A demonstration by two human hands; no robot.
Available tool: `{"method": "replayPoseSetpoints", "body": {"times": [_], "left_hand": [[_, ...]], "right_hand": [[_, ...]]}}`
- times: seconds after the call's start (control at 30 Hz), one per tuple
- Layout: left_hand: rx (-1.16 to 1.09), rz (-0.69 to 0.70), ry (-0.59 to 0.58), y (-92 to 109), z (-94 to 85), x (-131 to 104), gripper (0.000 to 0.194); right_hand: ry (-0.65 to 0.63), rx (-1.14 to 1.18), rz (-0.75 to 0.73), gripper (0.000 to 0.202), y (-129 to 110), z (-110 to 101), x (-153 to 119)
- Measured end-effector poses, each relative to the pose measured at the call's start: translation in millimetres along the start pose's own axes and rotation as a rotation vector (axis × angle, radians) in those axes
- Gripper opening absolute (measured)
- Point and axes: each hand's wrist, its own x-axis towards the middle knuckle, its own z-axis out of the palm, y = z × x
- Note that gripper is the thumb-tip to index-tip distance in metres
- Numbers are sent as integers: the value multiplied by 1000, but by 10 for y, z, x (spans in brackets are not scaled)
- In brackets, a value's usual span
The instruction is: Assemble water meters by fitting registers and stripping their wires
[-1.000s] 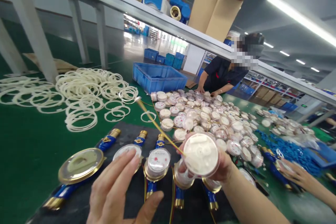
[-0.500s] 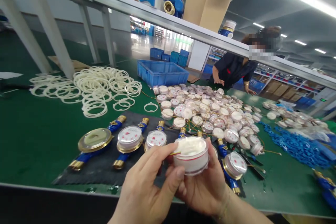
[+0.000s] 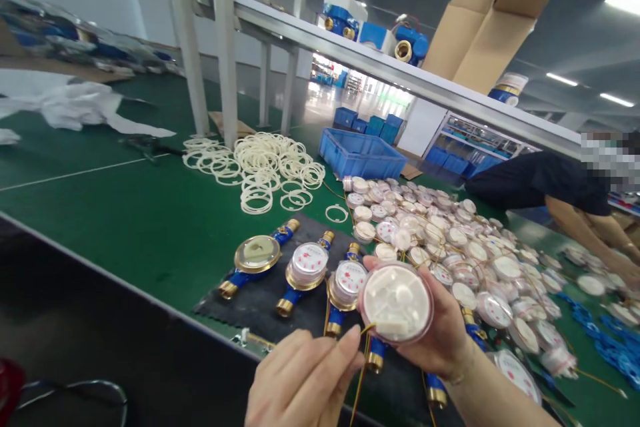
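Note:
My right hand grips a round water meter register from the side and below, its whitish underside tilted up toward me. Close by its lower left rim, my left hand is closed in a pinch on a thin yellow-red wire coming from the register. Behind and below lies a row of blue meter bodies with brass ends on a black mat. The leftmost meter body has an open-looking brass top without a printed dial; the neighbouring meter carries a register with red marks.
A big pile of registers with wires spreads to the right. White rings lie heaped at the back, beside a blue crate. Blue seal pieces lie far right. A co-worker's arm reaches over the table. A shelf crosses above.
The register has turned so its underside faces me. My left hand has moved off its rim, down to the wire. The view has swung left, and the co-worker bends lower over the table.

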Motion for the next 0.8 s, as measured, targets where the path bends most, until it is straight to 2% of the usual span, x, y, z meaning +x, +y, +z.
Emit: {"method": "replayPoseSetpoints", "body": {"times": [0.1, 0.17, 0.27, 0.37, 0.5, 0.63, 0.8], "left_hand": [[49, -122, 66, -188, -80, -78, 24], [65, -184, 70, -347, -125, -138, 24], [112, -287, 0, -626, -171, -294, 21], [194, -391, -70, -895, -204, -498, 17], [336, -418, -97, -1151, -263, -714, 17], [360, -429, -101, -1288, -327, -844, 16], [317, -444, -106, -1327, -356, -942, 14]], "right_hand": [[-37, -170, 50, 51, -37, 60, 297], [1, -309, 54, 49, -40, 93, 534], [110, -569, 24, 43, -10, 77, 996], [205, -927, 54, 45, 72, 5, 1534], [222, -1304, 124, 55, 229, -79, 2126], [141, -1492, 222, 59, 384, -97, 2436], [-17, -1732, 307, 54, 501, -15, 2552]]}}
